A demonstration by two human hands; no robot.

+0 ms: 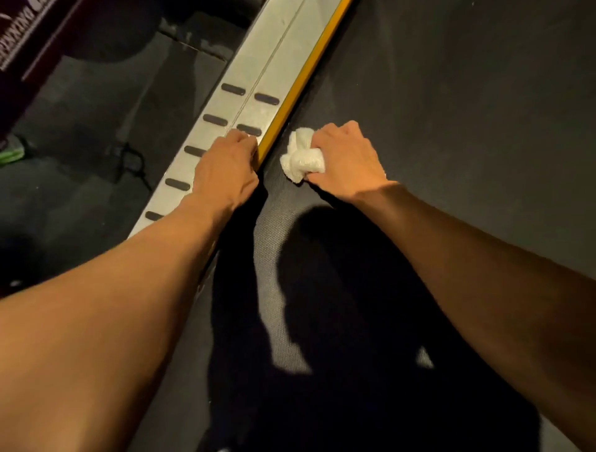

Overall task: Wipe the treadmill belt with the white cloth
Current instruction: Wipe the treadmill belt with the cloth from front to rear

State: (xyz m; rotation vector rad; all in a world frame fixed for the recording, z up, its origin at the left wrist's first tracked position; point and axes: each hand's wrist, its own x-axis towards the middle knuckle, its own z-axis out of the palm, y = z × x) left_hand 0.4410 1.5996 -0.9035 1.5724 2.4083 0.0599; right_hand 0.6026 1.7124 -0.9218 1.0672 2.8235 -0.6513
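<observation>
Here the wiping step is judged under way: the bunched white cloth (301, 158) is gripped in the closed right hand (346, 161) and pressed to the treadmill belt (451, 129) beside the yellow edge strip (306, 77); the left hand (225, 171), fingers curled, is braced on the grey side rail (254, 74); a stroke across unwiped belt is called for next.

The only lettering stands at the far left corner, on a dark maroon panel (30, 42) that runs slantwise out of view. White capital letters run along it beside a thin white line, seen upside down and cut off by the picture's edge; they are too blurred and partial to make out a word. Above them, at the very top edge, part of a white emblem (40, 4) shows, also cropped and not readable. The silver side rail (258, 74) of the treadmill, its yellow edge strip (309, 74) and the dark treadmill belt (451, 96) carry no readable text, number or brand mark.
</observation>
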